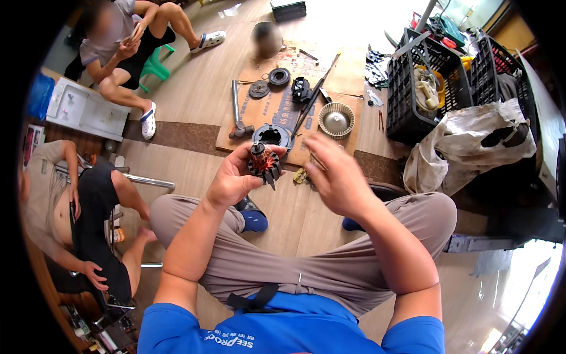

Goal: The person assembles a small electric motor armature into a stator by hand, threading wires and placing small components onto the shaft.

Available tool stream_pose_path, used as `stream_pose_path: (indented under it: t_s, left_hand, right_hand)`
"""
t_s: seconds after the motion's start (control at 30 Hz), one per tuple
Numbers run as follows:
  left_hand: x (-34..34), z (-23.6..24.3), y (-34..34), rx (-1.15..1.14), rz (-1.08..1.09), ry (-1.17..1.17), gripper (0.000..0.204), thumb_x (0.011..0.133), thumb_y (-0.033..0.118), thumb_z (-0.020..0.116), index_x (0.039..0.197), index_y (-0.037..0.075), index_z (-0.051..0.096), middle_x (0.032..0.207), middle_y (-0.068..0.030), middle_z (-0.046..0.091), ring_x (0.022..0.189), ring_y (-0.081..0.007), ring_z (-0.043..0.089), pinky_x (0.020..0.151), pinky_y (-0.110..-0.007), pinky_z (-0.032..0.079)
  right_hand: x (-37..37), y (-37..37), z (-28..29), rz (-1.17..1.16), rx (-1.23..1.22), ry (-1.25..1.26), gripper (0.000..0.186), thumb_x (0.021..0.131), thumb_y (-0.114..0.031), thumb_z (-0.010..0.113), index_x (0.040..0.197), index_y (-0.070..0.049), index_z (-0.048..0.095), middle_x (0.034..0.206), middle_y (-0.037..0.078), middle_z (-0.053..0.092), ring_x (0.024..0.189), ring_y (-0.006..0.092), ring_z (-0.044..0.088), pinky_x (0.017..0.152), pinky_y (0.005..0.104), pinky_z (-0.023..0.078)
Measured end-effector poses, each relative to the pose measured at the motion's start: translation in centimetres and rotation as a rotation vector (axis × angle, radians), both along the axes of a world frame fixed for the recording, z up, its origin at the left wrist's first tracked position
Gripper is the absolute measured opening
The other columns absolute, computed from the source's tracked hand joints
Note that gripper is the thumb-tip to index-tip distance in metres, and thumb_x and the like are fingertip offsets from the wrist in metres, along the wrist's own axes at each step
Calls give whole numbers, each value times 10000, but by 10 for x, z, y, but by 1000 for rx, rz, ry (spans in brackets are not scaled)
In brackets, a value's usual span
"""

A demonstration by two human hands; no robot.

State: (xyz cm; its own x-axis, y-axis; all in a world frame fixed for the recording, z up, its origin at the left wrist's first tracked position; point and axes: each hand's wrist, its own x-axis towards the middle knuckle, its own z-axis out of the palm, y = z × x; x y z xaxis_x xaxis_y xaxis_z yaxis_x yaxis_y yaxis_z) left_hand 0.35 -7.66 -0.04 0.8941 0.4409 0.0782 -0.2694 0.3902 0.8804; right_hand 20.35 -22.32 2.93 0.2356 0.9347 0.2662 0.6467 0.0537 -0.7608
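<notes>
Holds a motor core [265, 168] up in the left hand [229, 182], clamped between thumb and fingers, over the floor [289, 227] and just beyond the knees [183, 213]. Can see copper wire around its middle, dark fins and a thin tip pointing down; cannot see the side covered by the fingers. Has the right hand [345, 183] near it, not touching, smeared by blur; cannot tell the state of that grip, apart or together, nor make out a thin shape near its fingertips. Can see only in part, beyond the left fingers, a dark ring-shaped part [259, 131] on the cardboard [348, 79]. Can pick out there more fully a hammer [235, 100], a cream fan wheel [336, 121], a black ring [279, 76], a flat disc [258, 89] and a black block [301, 89], too small to read in detail. Cannot name the blurred round shape [267, 40] at the far side, nor the crumpled yellowish scrap [300, 176] just beside the right hand. Can look only partway into the black crate [404, 118], with a stained white cloth [460, 141] crumpled beside it. Loses part of a seated person [47, 194] to the dark left rim.
</notes>
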Motion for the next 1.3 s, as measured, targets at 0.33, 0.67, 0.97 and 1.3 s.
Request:
stream_pose_path:
  t_s: [0.33, 0.67, 0.97, 1.3]
  left_hand:
    - [5, 18, -3, -189, -118, 57, 629, 841, 205, 772, 1349, -17, 474, 1379, -222, 520, 1285, -316, 523, 1026, -471, 485]
    - [3, -1, -1, 182, 236, 559, 604, 757, -9, 807, 1259, -19, 473, 1128, -62, 618, 1009, -112, 609, 873, -260, 529]
    - [-2, 2, 1, 506, 351, 467, 628, 728, -11, 827, 1264, -16, 499, 1095, -36, 630, 981, -103, 616, 865, -254, 528]
    - [-12, 3, 27, -293, 381, 65, 378, 949, 264, 631, 1201, 5, 518, 1126, -179, 630, 1035, -324, 651, 913, -422, 568]
  right_hand:
    - [6, 11, -4, 121, -332, 632, 208, 996, -161, 575, 975, 12, 691, 706, -29, 562, 672, 45, 473, 613, 247, 433]
    - [20, 3, 23, 205, -214, 373, 156, 918, -128, 636, 919, 27, 652, 681, 156, 590, 589, 179, 530, 592, 338, 468]
    - [20, -3, 27, 193, -238, 475, 124, 878, -106, 665, 909, 14, 671, 724, 163, 637, 640, 266, 621, 622, 342, 498]
    - [33, -10, 13, 335, -164, -58, 78, 809, -89, 691, 859, -29, 696, 763, 127, 664, 729, 319, 645, 644, 382, 509]
